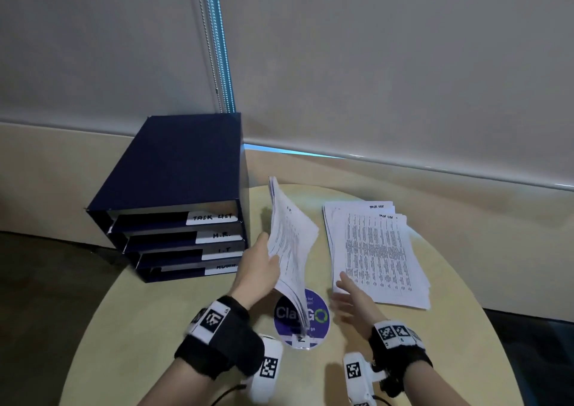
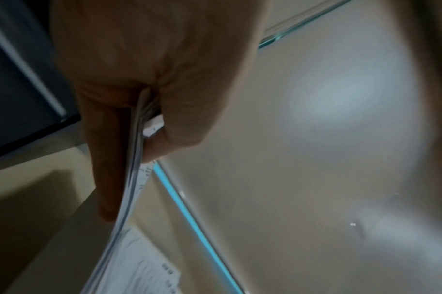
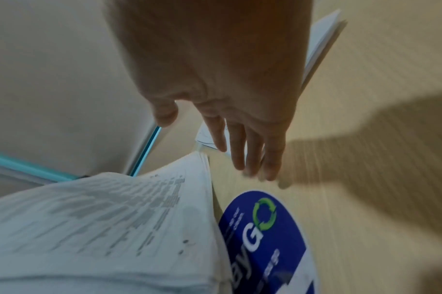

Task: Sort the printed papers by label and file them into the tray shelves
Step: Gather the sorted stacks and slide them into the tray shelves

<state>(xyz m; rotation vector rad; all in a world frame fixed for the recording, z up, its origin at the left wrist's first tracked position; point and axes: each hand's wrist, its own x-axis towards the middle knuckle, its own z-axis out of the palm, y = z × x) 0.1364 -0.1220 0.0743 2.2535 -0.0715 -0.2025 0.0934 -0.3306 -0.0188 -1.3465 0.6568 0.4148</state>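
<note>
White paper fills my left hand (image 1: 259, 269): it pinches a tilted stack (image 1: 290, 244) at frame centre, long axis pointing to the top. The dark blue tray shelves (image 1: 174, 219) stand just left. My right hand (image 1: 351, 300) is open beside the flat pile (image 1: 372, 250).

The tray shelves (image 1: 174, 206) carry white labels: "TASK LIST" (image 1: 212, 218) on the top one, "H.R." (image 1: 221, 235) below it, "I.T" (image 1: 224, 250) on the third; the fourth is half hidden. The flat paper pile (image 1: 375, 253) is headed "TASK LIST". The round blue sticker (image 1: 316, 315) reads "ClayGO".
</note>
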